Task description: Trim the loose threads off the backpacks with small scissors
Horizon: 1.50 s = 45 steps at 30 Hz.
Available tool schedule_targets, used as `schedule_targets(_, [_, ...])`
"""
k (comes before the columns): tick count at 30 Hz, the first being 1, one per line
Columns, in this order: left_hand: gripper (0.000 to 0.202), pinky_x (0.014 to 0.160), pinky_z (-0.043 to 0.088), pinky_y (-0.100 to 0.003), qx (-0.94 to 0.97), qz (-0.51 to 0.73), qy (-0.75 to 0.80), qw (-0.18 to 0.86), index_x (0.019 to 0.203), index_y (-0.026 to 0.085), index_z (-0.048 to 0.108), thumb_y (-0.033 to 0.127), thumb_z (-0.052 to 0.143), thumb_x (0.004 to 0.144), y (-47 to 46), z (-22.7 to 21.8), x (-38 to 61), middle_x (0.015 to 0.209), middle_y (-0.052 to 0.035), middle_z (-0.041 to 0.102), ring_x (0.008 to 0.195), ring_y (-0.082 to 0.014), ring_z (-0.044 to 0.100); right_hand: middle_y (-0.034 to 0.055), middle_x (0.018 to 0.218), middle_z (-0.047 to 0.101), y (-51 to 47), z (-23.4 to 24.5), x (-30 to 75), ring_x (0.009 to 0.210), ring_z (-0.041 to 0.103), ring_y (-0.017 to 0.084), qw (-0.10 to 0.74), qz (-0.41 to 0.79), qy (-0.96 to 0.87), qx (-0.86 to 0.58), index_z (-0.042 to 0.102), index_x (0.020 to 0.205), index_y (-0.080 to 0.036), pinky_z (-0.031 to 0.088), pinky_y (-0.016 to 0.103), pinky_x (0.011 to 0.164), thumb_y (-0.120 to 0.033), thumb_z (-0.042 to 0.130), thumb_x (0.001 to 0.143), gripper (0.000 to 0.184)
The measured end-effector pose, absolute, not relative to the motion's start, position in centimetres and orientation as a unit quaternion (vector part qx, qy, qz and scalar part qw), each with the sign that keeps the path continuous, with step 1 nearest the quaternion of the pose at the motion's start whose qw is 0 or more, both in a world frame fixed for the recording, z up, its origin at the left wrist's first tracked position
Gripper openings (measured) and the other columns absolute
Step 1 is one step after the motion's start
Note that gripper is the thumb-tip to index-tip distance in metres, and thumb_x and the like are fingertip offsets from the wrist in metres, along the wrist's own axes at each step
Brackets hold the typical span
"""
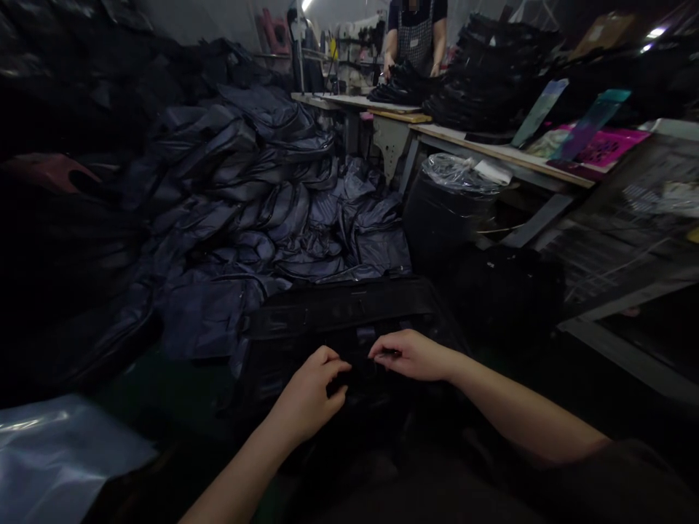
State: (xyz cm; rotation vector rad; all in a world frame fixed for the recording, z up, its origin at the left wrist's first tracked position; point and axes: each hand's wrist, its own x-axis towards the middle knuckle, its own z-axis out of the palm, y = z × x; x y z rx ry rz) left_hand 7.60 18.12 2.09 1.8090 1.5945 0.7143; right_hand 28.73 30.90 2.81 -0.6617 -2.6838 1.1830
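Note:
A black bag (338,320) lies in front of me, low in the head view. My left hand (311,397) rests on its near part with the fingers curled and pinched on the dark fabric. My right hand (409,354) sits just to the right, its fingers pinched on a small part of the same bag, perhaps a zipper pull; it is too dark to be sure. The two hands are a few centimetres apart.
A big heap of dark blue bags (262,196) fills the left and middle. A black bin lined with plastic (448,207) stands under a long worktable (491,149) holding stacked black pieces. A person in an apron (415,36) works at the far end. Clear plastic sheet (60,451) lies at lower left.

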Motion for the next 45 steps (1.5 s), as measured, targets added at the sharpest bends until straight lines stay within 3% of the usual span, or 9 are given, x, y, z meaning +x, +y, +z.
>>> schedule_targets(3, [0.026,0.081,0.047,-0.031,0.729,0.219,0.604,0.236,0.102,0.02,0.067,0.018,0.05,0.082,18.3,1.9,7.8,0.102,-0.0081,0.054,0.092,-0.0198,0.055,0.0011,0.091,0.068,30.2,3.3,29.0,0.079,0.063,0.014,0.067,0.348,-0.902,-0.248,0.062,0.103,-0.022,0.045,0.024,0.071,-0.03,0.053,0.086,0.021])
schedule_targets(8, [0.022,0.07,0.047,-0.028,0.771,0.159,0.597,0.157,0.091,0.018,0.067,0.015,0.047,0.084,18.5,1.5,8.4,0.093,-0.0062,0.058,0.085,-0.0184,0.054,0.0027,0.095,0.064,28.8,4.4,28.8,0.081,0.06,0.016,0.05,0.284,-0.917,-0.276,0.054,0.108,-0.02,0.045,0.027,0.07,-0.047,0.057,0.083,0.036])
schedule_targets(21, [0.01,0.065,0.045,-0.026,0.737,0.147,0.652,0.103,0.082,0.018,0.059,0.016,0.049,0.079,18.8,0.5,9.1,0.088,-0.0041,0.057,0.079,-0.0168,0.055,0.0041,0.093,0.056,27.1,4.0,26.1,0.088,0.049,0.019,0.003,0.11,-0.965,-0.238,0.057,0.089,-0.02,0.037,0.028,0.064,-0.032,0.051,0.088,0.014])
schedule_targets(30, [0.009,0.062,0.044,-0.025,0.735,0.171,0.647,0.109,0.079,0.019,0.057,0.016,0.049,0.079,18.8,0.1,9.3,0.086,-0.0037,0.057,0.075,-0.0157,0.055,0.0024,0.089,0.056,27.0,3.2,25.8,0.086,0.047,0.019,0.007,0.1,-0.972,-0.211,0.057,0.084,-0.021,0.035,0.029,0.064,-0.023,0.052,0.085,0.005])
schedule_targets(34, [0.009,0.063,0.045,-0.023,0.691,0.289,0.651,0.123,0.081,0.019,0.057,0.015,0.05,0.079,18.2,1.0,8.0,0.086,-0.0019,0.056,0.072,-0.0126,0.055,0.0024,0.091,0.058,27.1,2.8,26.1,0.088,0.05,0.018,0.039,0.158,-0.957,-0.241,0.059,0.092,-0.021,0.039,0.028,0.067,-0.032,0.054,0.086,0.012])
schedule_targets(37, [0.012,0.074,0.048,-0.027,0.541,0.418,0.729,0.022,0.09,0.019,0.06,0.022,0.053,0.081,17.0,1.4,4.8,0.091,-0.0025,0.058,0.077,-0.0141,0.057,0.0018,0.095,0.058,27.1,2.4,26.4,0.089,0.051,0.017,0.079,0.214,-0.937,-0.266,0.059,0.099,-0.022,0.042,0.027,0.071,-0.041,0.061,0.082,0.025])
schedule_targets(40, [0.028,0.084,0.048,-0.037,0.304,0.486,0.818,-0.045,0.104,0.02,0.061,0.032,0.058,0.079,15.3,0.7,0.4,0.099,-0.0036,0.062,0.085,-0.0191,0.06,0.001,0.096,0.059,27.0,1.8,26.6,0.09,0.052,0.017,0.105,0.232,-0.928,-0.272,0.059,0.102,-0.023,0.043,0.027,0.074,-0.044,0.068,0.075,0.035])
schedule_targets(42, [0.034,0.088,0.047,-0.039,0.171,0.56,0.811,-0.011,0.106,0.02,0.061,0.033,0.062,0.075,14.3,-0.7,-2.4,0.1,-0.0033,0.064,0.09,-0.0199,0.061,0.0008,0.095,0.059,26.9,1.5,26.4,0.09,0.053,0.017,0.117,0.23,-0.923,-0.285,0.06,0.1,-0.024,0.044,0.027,0.073,-0.041,0.069,0.075,0.031])
schedule_targets(45, [0.031,0.086,0.048,-0.035,0.049,0.658,0.749,0.054,0.095,0.019,0.064,0.026,0.066,0.065,13.3,-3.0,-5.2,0.092,-0.0015,0.065,0.087,-0.0168,0.061,0.0007,0.094,0.06,26.7,1.1,26.1,0.087,0.053,0.016,0.13,0.226,-0.915,-0.307,0.062,0.096,-0.025,0.044,0.027,0.07,-0.038,0.068,0.077,0.024])
